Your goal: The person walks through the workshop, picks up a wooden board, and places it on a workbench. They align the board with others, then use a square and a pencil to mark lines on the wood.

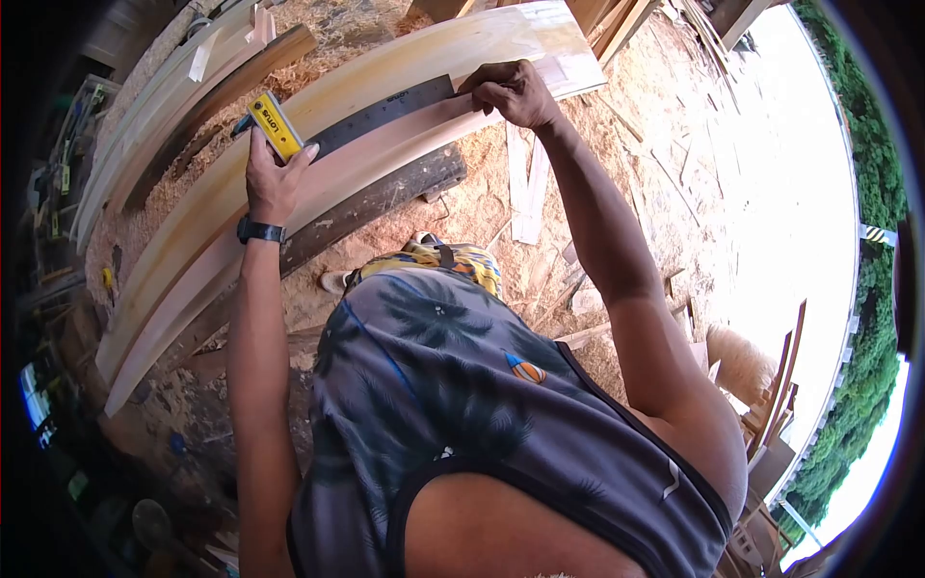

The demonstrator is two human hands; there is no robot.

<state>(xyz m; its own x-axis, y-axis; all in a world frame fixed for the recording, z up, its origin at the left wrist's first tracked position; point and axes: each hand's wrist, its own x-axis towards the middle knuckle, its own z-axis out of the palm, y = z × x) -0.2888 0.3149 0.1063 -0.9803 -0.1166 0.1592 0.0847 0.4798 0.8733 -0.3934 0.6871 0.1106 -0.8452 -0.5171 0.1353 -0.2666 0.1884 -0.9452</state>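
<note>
A square with a yellow Lotus handle (277,126) and a dark blade (385,112) lies across a long pale wooden board (385,67). My left hand (276,178) grips the yellow handle, thumb along its lower end. Near the far tip of the blade, my right hand (511,94) is closed in a pinch over the board; whatever sits between its fingers is too small to make out. A pinkish board face (385,140) runs beneath the blade on my side.
A dark, worn beam (385,197) lies under the boards, close to my feet. More long planks (207,106) are at the upper left. Wood shavings (665,144) and thin offcuts (527,188) cover the ground. Upright wood pieces (782,385) stand at the right.
</note>
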